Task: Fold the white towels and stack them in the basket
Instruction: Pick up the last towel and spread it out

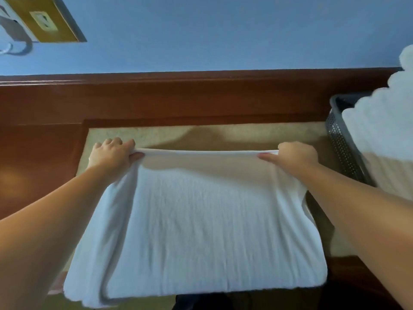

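A white towel [201, 224] lies spread over the beige tabletop [234, 135], its near edge hanging past the table's front. My left hand [111, 153] grips the towel's far left corner. My right hand [295, 154] grips the far right corner, and the far edge is stretched taut and lifted between them. At the right stands a grey perforated basket [339, 139] with a stack of folded white towels [384, 121] rising above its rim.
A dark red-brown wooden frame [178, 99] borders the table at the back and left. Behind it is a blue wall [223, 34] with an outlet plate [44, 19] and a plugged cord at the upper left.
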